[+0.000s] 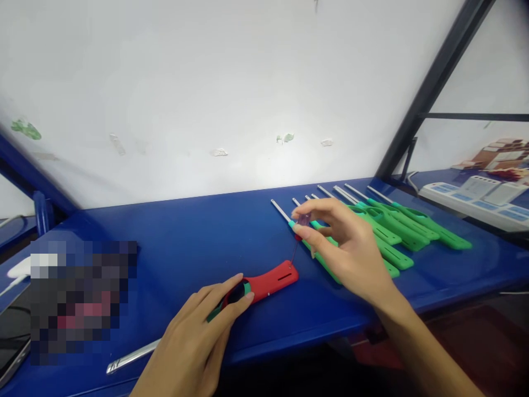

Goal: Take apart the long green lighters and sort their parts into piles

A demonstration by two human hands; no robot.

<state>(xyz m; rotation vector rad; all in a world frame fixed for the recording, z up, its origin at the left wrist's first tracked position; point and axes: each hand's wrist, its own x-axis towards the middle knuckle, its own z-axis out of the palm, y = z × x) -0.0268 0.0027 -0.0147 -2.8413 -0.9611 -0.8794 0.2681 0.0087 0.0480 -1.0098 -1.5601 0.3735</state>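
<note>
A red long-nosed lighter (pixel 270 280) lies on the blue table, its silver barrel pointing to the lower left. My left hand (pixel 202 320) grips it around the trigger loop, fingers and thumb on either side, hiding the middle. Between the thumb and fingers of my right hand (pixel 343 242) is the handle of a small screwdriver (pixel 303 219). Its thin shaft slants down to the end of the red handle, where the tip meets or nearly meets a small hole. Behind my right hand lie several green long-nosed lighters (pixel 430 226), partly covered by it.
A white power strip (pixel 471 201) sits at the right, beyond a dark metal post (pixel 430 82). At the left are a pixelated dark object (pixel 82 303) and a phone-like device (pixel 12 331) with a white cable. A white wall (pixel 198 94) stands behind the blue table (pixel 173 237).
</note>
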